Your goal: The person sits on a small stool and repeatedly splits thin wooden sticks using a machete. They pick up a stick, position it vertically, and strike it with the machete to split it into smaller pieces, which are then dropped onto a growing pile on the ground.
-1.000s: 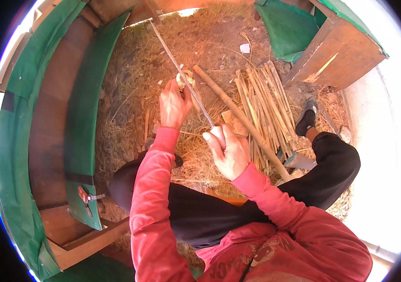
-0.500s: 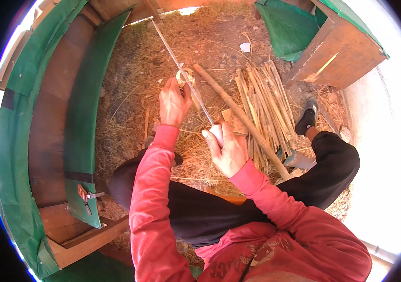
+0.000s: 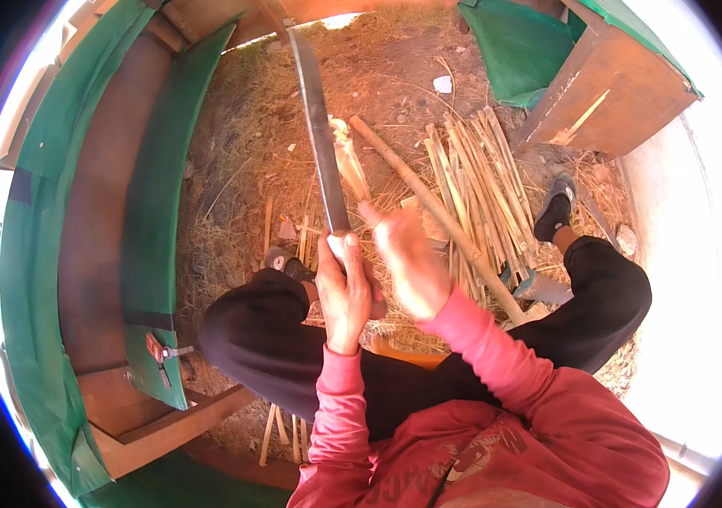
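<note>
My left hand (image 3: 344,292) is closed round the handle of a machete, just below the blade. The long dark blade (image 3: 318,135) points away from me, its pale edge on the left side. Close to the right of the handle is my right hand (image 3: 412,262), smeared by motion, so its finger grip cannot be read. Beyond it, a pale piece of bamboo (image 3: 349,165) stands or leans right beside the blade; its lower end is near my right fingertips. A long bamboo pole (image 3: 437,207) lies slanting just right of that.
Many split bamboo strips (image 3: 484,195) lie in a pile near my right foot (image 3: 556,207). A saw (image 3: 544,289) lies by my right knee. Green-covered wooden boxes stand left and at the back right (image 3: 615,102). A red-handled tool (image 3: 157,351) hangs on the left panel.
The machete has turned from edge-on to showing its flat side. My left hand has left the bamboo and taken the handle; my right hand has come off it, moving slightly right.
</note>
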A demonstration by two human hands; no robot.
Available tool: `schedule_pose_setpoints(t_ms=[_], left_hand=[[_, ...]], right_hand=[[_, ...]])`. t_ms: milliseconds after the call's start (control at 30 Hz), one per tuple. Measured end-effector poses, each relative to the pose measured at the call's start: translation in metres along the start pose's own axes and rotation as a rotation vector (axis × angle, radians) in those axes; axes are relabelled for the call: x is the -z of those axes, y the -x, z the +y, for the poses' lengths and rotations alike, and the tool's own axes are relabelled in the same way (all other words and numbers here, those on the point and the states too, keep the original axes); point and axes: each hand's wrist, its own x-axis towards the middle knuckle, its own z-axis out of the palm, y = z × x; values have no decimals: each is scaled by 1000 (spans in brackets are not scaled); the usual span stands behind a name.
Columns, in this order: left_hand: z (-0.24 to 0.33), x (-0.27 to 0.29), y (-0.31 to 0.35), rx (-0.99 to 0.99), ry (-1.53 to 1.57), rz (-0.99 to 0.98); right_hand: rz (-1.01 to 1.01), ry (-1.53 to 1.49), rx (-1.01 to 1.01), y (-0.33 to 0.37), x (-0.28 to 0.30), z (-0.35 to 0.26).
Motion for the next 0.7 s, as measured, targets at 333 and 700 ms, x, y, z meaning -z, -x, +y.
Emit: schedule_pose_setpoints(t_ms=[333,700], left_hand=[[15,-6,-1,-261,-355,257],[23,21,-18,-331,-459,295]], right_hand=[[-135,507,-1262,120,136,362],[164,242,-416,35,121,197]])
